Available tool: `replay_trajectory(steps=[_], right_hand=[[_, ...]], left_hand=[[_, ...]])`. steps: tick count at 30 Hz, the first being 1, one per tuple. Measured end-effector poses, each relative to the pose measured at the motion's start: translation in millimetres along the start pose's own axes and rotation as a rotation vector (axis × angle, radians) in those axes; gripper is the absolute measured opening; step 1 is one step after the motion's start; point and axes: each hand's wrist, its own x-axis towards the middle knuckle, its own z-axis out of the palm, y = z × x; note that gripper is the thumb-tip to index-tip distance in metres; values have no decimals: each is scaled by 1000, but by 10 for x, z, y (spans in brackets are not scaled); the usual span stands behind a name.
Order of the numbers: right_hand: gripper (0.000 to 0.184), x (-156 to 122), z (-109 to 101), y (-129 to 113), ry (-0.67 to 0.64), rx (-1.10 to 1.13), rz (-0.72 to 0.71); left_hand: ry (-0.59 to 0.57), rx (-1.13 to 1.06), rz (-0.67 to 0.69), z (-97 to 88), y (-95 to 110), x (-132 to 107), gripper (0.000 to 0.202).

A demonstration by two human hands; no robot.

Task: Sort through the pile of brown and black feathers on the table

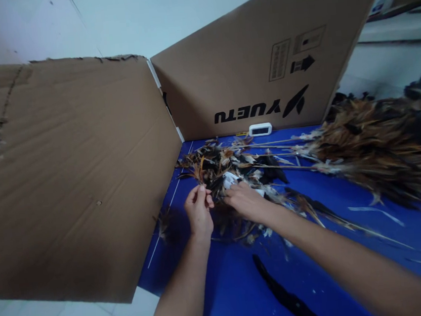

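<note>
My left hand (200,211) is closed in a pinch, its thumb and forefinger holding a small bunch of orange-brown feathers (199,170) upright. Just to its right, my right hand (245,202) reaches into a loose pile of feathers (211,160) in brown, black and white. The fingers of that hand are bent together and partly hidden, so what they grip cannot be made out. A crumpled white piece (230,179) lies right by its knuckles. More loose feathers lie under and around both wrists on the blue tabletop (237,284).
Two cardboard panels, one on the left (86,180) and one at the back (203,79), wall in the blue surface. A small white device with a dark screen (260,130) stands by the back panel. Large feather dusters (388,146) lie at right, a black strip (283,292) in front.
</note>
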Motion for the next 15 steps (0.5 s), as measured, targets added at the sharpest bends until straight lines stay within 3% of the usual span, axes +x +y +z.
replay_trajectory(steps=[6,11,15], right_hand=[[13,-239,-210,198,113,95,150],[10,-398,-150,-12,122,77,207],[21,-373,-3,-211,95,23,275]], left_hand=[[-4,-2,-23,-5,-20,-12,23],[-25,9,-44,0,-35,-36,23],[-32,15,-57,6,-45,-34,24]])
